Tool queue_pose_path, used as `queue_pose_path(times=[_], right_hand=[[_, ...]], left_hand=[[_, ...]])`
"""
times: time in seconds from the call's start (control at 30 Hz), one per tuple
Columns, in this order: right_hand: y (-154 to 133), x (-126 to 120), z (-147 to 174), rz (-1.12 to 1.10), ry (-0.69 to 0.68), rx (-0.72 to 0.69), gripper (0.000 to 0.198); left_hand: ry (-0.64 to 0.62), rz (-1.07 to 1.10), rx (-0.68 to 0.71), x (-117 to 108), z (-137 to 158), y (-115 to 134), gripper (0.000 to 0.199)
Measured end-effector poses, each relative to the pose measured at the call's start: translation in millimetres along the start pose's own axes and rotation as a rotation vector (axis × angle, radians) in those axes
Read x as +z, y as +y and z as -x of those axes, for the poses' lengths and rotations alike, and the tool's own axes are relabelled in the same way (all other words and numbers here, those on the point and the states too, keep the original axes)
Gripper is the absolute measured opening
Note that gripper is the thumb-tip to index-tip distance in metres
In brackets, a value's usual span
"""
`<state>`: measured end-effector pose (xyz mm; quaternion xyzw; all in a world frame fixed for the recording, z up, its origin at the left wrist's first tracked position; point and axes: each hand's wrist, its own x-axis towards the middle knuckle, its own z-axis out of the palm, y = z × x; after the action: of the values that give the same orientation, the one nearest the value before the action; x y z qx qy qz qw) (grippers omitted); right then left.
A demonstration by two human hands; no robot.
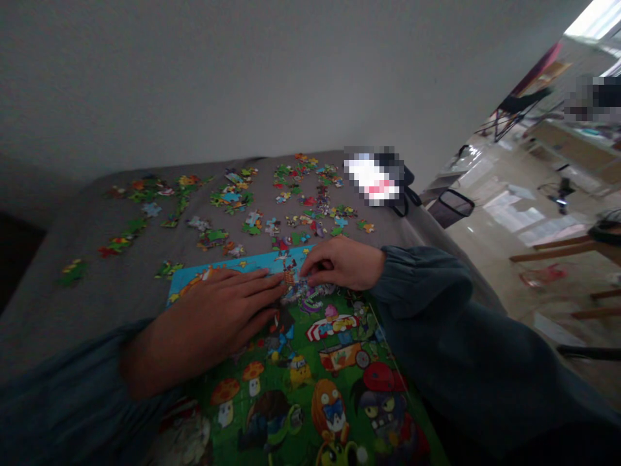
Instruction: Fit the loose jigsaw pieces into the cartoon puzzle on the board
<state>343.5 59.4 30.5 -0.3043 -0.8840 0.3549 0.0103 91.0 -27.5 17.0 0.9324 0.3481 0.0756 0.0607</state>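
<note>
A colourful cartoon jigsaw puzzle (291, 349) with a green field and a blue upper edge lies on the grey cloth in front of me. My left hand (223, 310) rests flat across its upper left part, fingers stretched toward the middle. From the right, my right hand (342, 262) reaches over the upper edge with thumb and forefinger pinched low on a small puzzle piece (290, 272). The fingers partly hide that piece, and its outline is hard to make out. Both wrists are in blue-grey sleeves.
Loose puzzle pieces (233, 197) are scattered in groups over the grey cloth (130, 285) beyond the puzzle. A blurred-out bright item (373, 181) with dark straps lies at the back right. The wall (242, 84) stands behind; wooden furniture (557, 249) is on the right.
</note>
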Motion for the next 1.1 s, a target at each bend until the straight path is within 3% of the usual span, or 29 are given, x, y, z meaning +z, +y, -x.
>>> queue_pose_path(times=[0.5, 1.1], right_hand=[[12.8, -4.1, 3.3, -0.002, 0.002, -0.07, 0.027], [13.8, 0.8, 0.2, 0.102, -0.028, -0.236, 0.021]], left_hand=[[-0.008, 0.034, -0.014, -2.2, -1.6, 1.4, 0.044], [0.013, 0.054, -0.039, 1.7, -0.1, -0.2, 0.04]])
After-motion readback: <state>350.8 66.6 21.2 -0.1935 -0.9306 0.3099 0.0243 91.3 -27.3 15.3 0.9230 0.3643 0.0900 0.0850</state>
